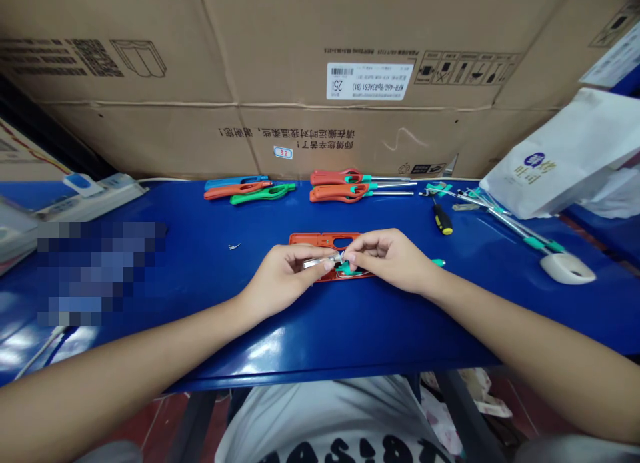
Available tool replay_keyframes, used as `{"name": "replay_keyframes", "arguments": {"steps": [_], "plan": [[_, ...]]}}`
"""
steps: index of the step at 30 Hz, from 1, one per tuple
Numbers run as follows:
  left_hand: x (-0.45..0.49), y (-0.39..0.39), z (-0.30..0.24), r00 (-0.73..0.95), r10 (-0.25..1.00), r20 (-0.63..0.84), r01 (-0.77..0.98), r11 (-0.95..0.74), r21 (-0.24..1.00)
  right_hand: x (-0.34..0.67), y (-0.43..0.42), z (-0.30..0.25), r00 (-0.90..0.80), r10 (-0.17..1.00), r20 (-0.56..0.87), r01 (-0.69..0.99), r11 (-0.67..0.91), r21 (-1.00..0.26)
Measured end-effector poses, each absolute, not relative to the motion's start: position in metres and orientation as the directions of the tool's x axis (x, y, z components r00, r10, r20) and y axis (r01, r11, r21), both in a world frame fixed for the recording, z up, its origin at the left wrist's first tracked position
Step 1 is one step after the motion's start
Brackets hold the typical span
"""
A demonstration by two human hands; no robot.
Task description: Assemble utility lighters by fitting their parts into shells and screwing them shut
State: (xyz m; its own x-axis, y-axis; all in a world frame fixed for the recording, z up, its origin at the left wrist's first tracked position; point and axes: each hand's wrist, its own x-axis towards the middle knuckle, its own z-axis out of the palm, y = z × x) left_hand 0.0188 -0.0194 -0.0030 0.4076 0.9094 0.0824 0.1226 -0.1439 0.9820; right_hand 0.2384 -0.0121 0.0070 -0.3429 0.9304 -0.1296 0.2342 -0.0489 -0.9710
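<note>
Your left hand (pixel 283 275) holds a slim clear-looking piece (pixel 315 262) between thumb and fingers, its left end sticking out past the thumb. Your right hand (pixel 393 259) has its thumb and forefinger pinched nearly together on the right end of that piece; the detail there is too small to make out. You have both hands over an orange casing (pixel 309 239), which lies on the blue worktop (pixel 260 349) with a green part (pixel 347 269) and a thin pale wire partly hidden under your fingers. A few small metal bits (pixel 233 246) lie to the left of the casing.

Behind it, you have blue, orange and green handles (pixel 263 194) grouped at left, and two orange lighters (pixel 330 193) with metal rods beside them. To your right lie a black-and-yellow screwdriver (pixel 443 221), loose metal tubes (pixel 510 221) with green ends, a white mouse-shaped object (pixel 569 268) and a white paper bag (pixel 555 149). A cardboard box (pixel 175 23) stands along the far edge.
</note>
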Motion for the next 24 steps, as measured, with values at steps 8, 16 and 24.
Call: {"name": "replay_keyframes", "arguments": {"steps": [8, 16, 24], "plan": [[0.018, -0.021, -0.005, 0.402, 0.91, 0.1, 0.193, -0.192, 0.962, 0.237, -0.013, 0.007, -0.349, 0.925, -0.152, 0.22, -0.077, -0.972], [0.02, -0.021, -0.004, 0.402, 0.912, 0.086, 0.158, -0.161, 0.974, 0.236, -0.012, 0.007, -0.36, 0.919, -0.159, 0.223, -0.08, -0.971], [0.021, -0.018, -0.002, 0.376, 0.925, 0.046, 0.103, -0.091, 0.991, 0.246, -0.006, 0.009, -0.377, 0.919, -0.116, 0.244, -0.022, -0.97]]}}
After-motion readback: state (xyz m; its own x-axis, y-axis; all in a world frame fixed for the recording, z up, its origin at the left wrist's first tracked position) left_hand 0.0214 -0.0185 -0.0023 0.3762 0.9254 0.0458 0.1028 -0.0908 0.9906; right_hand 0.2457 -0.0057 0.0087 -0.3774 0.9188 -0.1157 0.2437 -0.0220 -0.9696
